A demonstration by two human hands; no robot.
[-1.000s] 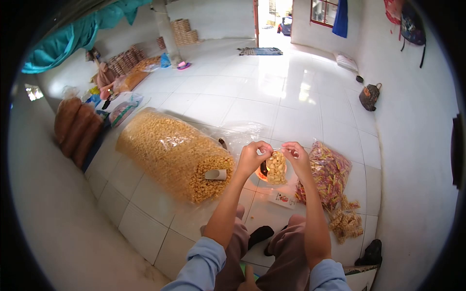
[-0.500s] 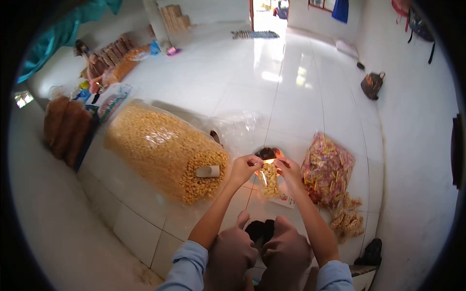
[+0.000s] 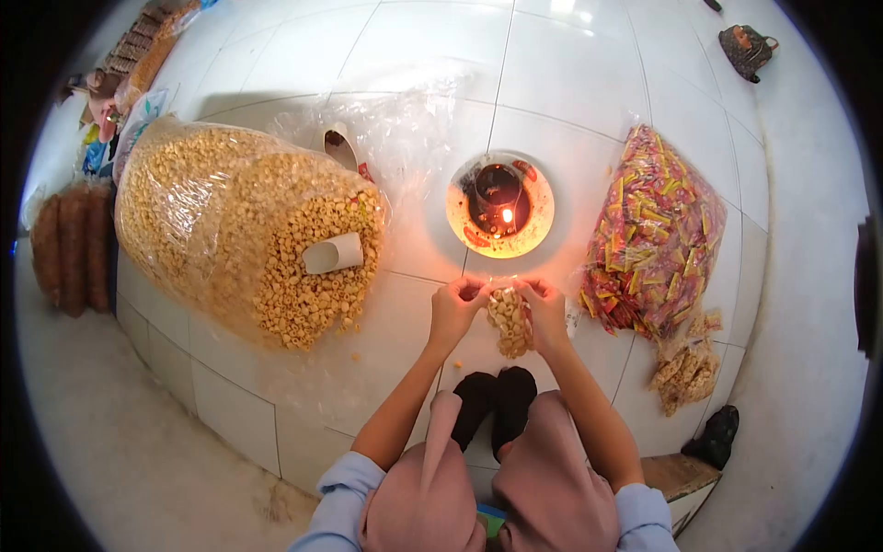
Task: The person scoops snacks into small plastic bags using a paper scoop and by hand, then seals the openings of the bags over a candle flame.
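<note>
A small clear plastic bag of puffed snacks (image 3: 510, 324) hangs between my two hands, its top edge stretched level. My left hand (image 3: 456, 308) pinches the bag's upper left corner; my right hand (image 3: 545, 311) pinches the upper right corner. Just beyond the hands, a lamp with a small flame (image 3: 507, 215) burns on a plate (image 3: 544, 204) with dark residue. The bag is apart from the flame. To the left lies a large clear sack of ring-shaped snacks (image 3: 212, 198), with a white scoop (image 3: 333, 254) resting in its open end.
On the right lie a bag of red and yellow sachets (image 3: 655, 235) and several small filled snack bags (image 3: 685, 373). Another cup-like scoop (image 3: 340, 147) is behind the big sack. Long brown packs (image 3: 78, 248) stand at far left; another person (image 3: 103, 92) sits beyond. A black bag (image 3: 715, 437) sits at lower right.
The view has tilted down. Both hands have drawn the bag back toward me, away from the flame its top edge was over. Both still grip the bag.
</note>
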